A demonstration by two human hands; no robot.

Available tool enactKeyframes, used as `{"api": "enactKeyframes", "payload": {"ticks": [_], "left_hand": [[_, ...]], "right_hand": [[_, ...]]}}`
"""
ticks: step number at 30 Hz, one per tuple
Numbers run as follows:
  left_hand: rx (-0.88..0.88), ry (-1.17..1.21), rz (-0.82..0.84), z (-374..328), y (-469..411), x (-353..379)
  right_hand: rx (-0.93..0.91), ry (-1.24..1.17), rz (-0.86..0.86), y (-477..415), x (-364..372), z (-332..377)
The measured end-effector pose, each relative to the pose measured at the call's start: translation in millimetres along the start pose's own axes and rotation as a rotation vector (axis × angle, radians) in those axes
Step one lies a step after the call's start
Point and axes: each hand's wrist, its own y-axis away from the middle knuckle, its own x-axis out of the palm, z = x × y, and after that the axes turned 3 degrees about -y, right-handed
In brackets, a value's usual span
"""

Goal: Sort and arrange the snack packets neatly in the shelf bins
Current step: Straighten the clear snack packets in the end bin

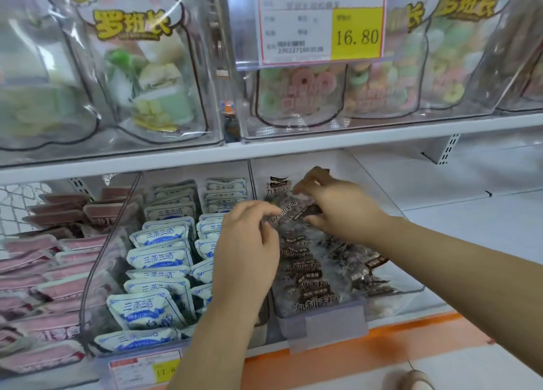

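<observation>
A clear bin [323, 319] on the lower shelf holds several dark brown snack packets [311, 272] in loose rows. Above its middle, both hands pinch one brown packet [289, 210] between them: my left hand [249, 242] grips its left end and my right hand [338, 207] grips its right end. A further brown packet stands upright at the bin's back [279, 184]. The neighbouring bin to the left holds white-and-blue packets [160, 260] in tidy rows.
Pink packets [53, 260] fill the far-left bin. The upper shelf carries clear bins of bagged sweets [147, 75] and a price tag [321, 22] reading 16.80. Bare white shelf [470, 207] lies right of the brown bin. An orange strip [352, 357] edges the lower shelf.
</observation>
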Motion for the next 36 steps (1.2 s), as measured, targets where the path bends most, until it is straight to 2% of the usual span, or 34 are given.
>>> {"api": "enactKeyframes", "payload": {"ticks": [3, 7, 9, 13, 16, 20, 22, 25, 27, 29, 32, 36], "left_hand": [[-0.089, 0.059, -0.033, 2.8, -4.2, -5.2], [-0.101, 0.083, -0.03, 7.0, -6.8, -7.5], [-0.106, 0.092, -0.01, 8.5, -7.6, -8.8], [-0.059, 0.164, -0.021, 4.0, -8.9, -12.9], [-0.034, 0.303, -0.051, -7.1, -6.9, -18.0], [-0.111, 0.503, 0.046, -22.6, 0.9, -22.6], [-0.219, 0.658, 0.169, -26.2, 3.5, -21.0], [-0.39, 1.02, 0.399, -31.1, 6.5, -18.2], [-0.478, 1.123, 0.5, -35.6, 8.9, -18.9], [-0.534, 1.159, 0.556, -37.8, 10.3, -17.6], [-0.58, 1.197, 0.52, -39.4, 8.6, -14.0], [-0.597, 1.241, 0.488, -48.3, 9.8, -6.4]], "right_hand": [[-0.022, 0.028, -0.045, -11.7, 8.7, 6.6], [-0.077, 0.058, -0.109, -18.1, 16.5, 3.3], [-0.059, -0.04, -0.194, -15.4, 15.2, 0.4], [0.014, -0.399, -0.464, 8.9, -4.4, -6.1], [0.114, -0.661, -0.475, 48.7, -21.4, 3.0], [0.258, -1.042, -0.444, 88.4, -26.3, 15.3], [0.307, -1.183, -0.422, 96.3, -28.6, 18.1], [0.38, -1.333, -0.428, 101.4, -31.0, 21.1], [0.382, -1.425, -0.41, 101.9, -30.3, 21.0], [0.365, -1.501, -0.361, 102.9, -28.3, 16.6], [0.338, -1.553, -0.313, 106.9, -31.8, 8.8], [0.294, -1.34, -0.26, 112.7, -41.6, 1.8]]}}
